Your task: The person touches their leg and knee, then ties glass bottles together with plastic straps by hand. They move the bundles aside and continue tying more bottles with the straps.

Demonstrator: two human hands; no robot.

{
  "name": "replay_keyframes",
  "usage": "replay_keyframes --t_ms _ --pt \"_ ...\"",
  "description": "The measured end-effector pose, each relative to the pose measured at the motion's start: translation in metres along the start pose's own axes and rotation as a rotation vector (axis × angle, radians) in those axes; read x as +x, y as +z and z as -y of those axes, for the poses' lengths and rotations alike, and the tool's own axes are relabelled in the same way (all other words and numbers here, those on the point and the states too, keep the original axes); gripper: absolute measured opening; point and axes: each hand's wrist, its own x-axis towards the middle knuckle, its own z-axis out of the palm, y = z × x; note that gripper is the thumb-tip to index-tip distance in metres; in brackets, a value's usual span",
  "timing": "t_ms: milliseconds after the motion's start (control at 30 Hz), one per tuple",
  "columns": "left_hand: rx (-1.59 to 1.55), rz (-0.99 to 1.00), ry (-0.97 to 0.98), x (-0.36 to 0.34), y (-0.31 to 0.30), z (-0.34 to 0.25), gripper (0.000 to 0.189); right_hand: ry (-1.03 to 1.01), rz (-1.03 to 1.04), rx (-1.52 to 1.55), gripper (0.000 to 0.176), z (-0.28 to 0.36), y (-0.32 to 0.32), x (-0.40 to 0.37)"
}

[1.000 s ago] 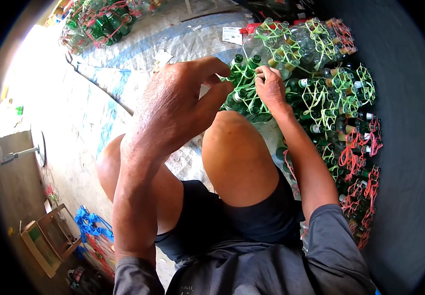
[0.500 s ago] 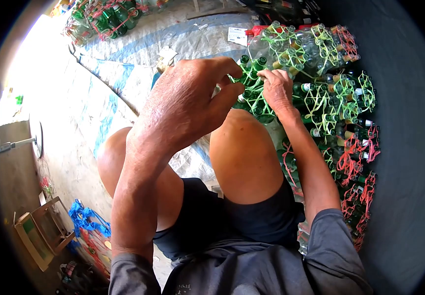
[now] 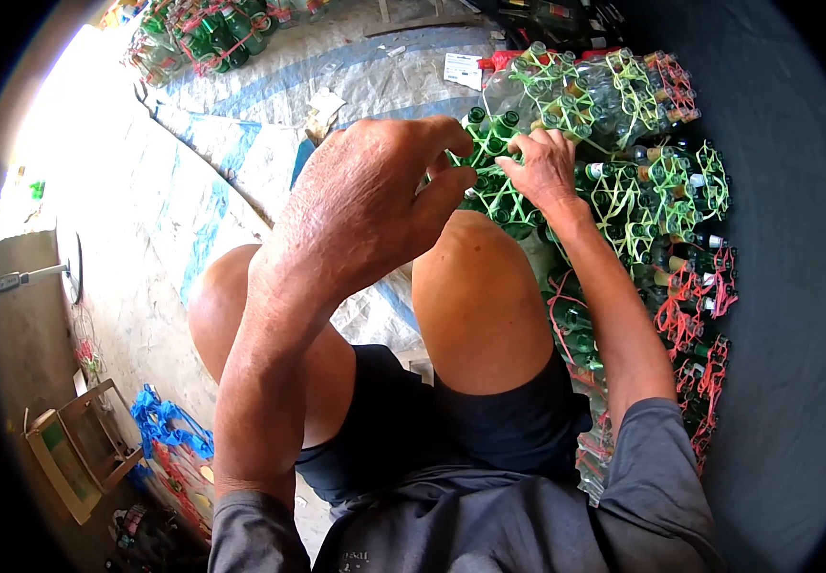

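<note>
My left hand (image 3: 360, 196) is raised in front of my knees, its thumb and fingers curled beside a bundle of green glass bottles (image 3: 504, 124). Light-green plastic string (image 3: 494, 181) crosses the bottle necks and runs between my two hands. The left fingertips appear to pinch this string, though the exact contact is partly hidden. My right hand (image 3: 545, 170) is on the bundle's right side, fingers bent over the necks and thumb pointing left, against the string. What lies under its palm cannot be seen.
More bottle bundles tied with green string (image 3: 633, 205) and red string (image 3: 685, 315) line the right side, beside a dark wall (image 3: 785, 286). Another bottle bundle (image 3: 208, 38) stands at the far left on a white-and-blue tarp (image 3: 260, 86). Blue strips (image 3: 169, 420) hang at lower left.
My right hand has shifted slightly to the right, and its thumb has spread away from the fingers. My left hand has barely moved.
</note>
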Motion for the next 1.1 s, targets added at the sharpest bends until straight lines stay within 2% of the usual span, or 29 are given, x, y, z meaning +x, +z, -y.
replay_keyframes --t_ms 67,200,333,433,567,600,733,833,1100 --pt "0.012 0.000 0.011 0.000 0.000 0.000 0.027 0.038 0.029 -0.006 0.014 -0.001 0.001 0.004" --pt "0.004 0.032 -0.014 -0.001 -0.001 -0.002 0.026 0.048 -0.059 -0.007 0.012 -0.010 0.014 0.011" --pt "0.019 0.035 -0.007 -0.001 -0.001 -0.002 0.026 0.079 -0.025 0.070 0.013 -0.016 0.014 0.019" --pt "0.026 0.028 0.001 -0.001 -0.001 -0.001 0.026 0.107 -0.091 0.225 0.016 -0.012 0.007 0.023" --pt "0.066 0.011 0.005 -0.002 -0.002 0.002 0.028 0.168 0.048 0.227 0.015 -0.017 -0.001 0.034" --pt "0.069 0.007 0.006 -0.002 -0.003 0.002 0.028 0.181 0.007 0.264 0.015 -0.018 -0.001 0.036" --pt "0.061 -0.006 0.007 -0.002 -0.003 0.002 0.029 0.078 -0.072 0.239 0.017 -0.030 0.003 0.046" --pt "0.047 -0.005 0.003 -0.002 -0.004 0.002 0.029 0.255 0.025 0.408 0.017 -0.029 0.004 0.052" --pt "0.076 -0.004 -0.008 -0.002 -0.006 0.003 0.028 0.394 0.134 0.776 0.020 -0.027 0.005 0.060"
